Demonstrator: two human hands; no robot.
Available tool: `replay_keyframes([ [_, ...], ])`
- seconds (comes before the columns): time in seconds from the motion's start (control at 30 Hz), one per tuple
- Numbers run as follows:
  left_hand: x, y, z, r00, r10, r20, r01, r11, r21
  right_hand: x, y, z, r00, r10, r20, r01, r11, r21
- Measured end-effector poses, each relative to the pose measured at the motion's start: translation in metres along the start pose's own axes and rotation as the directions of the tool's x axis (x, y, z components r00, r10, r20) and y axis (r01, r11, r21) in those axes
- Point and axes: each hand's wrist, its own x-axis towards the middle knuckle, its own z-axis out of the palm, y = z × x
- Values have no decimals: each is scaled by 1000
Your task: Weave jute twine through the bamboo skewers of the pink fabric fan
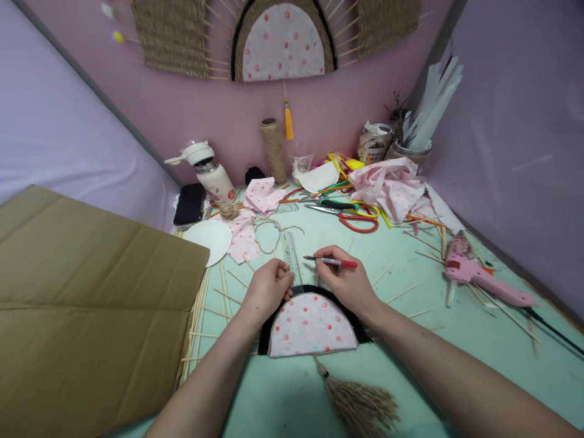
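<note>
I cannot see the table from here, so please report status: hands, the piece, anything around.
Left hand pressing clear ruler. Right hand holding red pen. Semicircle fabric piece flat below, skewers scattered around.

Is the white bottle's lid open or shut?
Open. The bottle stands upright and its lid is flipped up and sticking out sideways.

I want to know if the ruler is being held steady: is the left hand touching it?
Touching. The head view shows the left hand with its fingertips pressed on the lower end of the clear ruler.
</note>
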Motion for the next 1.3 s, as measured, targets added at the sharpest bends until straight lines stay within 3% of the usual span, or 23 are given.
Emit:
replay_keyframes([
  [0.33, 0, 0, 1, 1000, 5, -2, -5, 1000, -8, 1, 0, 2, 997, -68, 34, 70, 994, -79],
  [1.3, -5, 3, 1, 1000, 15, -19, -15, 1000, -16, 1, 3, 3, 996, -50, 71, 58, 992, -114],
])
